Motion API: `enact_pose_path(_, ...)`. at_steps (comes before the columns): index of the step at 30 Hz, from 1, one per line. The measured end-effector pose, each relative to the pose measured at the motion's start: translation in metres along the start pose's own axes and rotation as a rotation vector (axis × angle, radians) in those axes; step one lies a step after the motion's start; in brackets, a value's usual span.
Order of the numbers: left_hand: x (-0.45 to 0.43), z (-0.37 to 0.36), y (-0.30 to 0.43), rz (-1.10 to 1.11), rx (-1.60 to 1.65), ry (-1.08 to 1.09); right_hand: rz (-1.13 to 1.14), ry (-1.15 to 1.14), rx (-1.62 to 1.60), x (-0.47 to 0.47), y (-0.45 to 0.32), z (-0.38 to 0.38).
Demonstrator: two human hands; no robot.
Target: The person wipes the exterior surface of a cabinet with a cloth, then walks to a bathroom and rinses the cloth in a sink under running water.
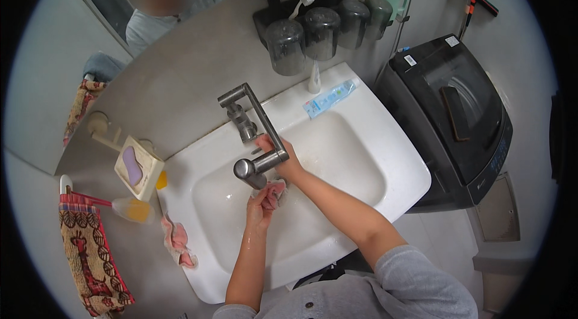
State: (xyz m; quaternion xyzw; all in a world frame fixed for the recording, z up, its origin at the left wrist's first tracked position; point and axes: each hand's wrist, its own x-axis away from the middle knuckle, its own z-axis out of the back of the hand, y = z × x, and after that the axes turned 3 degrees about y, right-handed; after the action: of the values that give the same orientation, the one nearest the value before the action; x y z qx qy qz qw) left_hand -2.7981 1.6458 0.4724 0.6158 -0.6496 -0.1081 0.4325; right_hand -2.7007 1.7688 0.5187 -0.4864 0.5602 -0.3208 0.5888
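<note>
My left hand (pixel 259 211) holds a wet pink and white cloth (pixel 273 194) over the basin of a white ceramic sink (pixel 406 174), just below the outlet of a metal swivel faucet (pixel 270 122). Drops of water glisten on the left forearm. Behind the faucet's jointed arm, my right hand (pixel 284 156) reaches to the faucet's base by the handle; its fingers are partly hidden by the metal arm. A second pink and white cloth (pixel 177 238) lies crumpled on the sink's left rim.
A blue toothpaste tube (pixel 331 98) and a small white tube (pixel 314 79) are on the back ledge. Dark cups (pixel 286 48) hang upside down above. Left are a soap dish (pixel 153 170) with purple soap (pixel 132 165) and a giraffe-patterned towel (pixel 86 251). A black washing machine (pixel 433 93) stands right.
</note>
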Motion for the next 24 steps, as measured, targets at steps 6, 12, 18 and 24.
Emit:
enact_pose_path(6, 0.015, -0.007, 0.002, -0.004, 0.114, -0.035, 0.000, 0.012, 0.037, -0.028, -0.004, -0.006)
enact_pose_path(12, 0.034, -0.025, 0.015, -0.164, -0.015, 0.023, -0.441, -0.512, 0.347, 0.047, -0.035, 0.034)
enact_pose_path(18, 0.031, -0.011, 0.009, -0.151, 0.046, -0.041, -0.564, -0.347, -0.028, 0.089, -0.028, 0.063)
enact_pose_path(24, 0.063, -0.036, 0.013, 0.315, 0.108, 0.022, -0.197, -0.452, 0.208, 0.101, -0.051, 0.046)
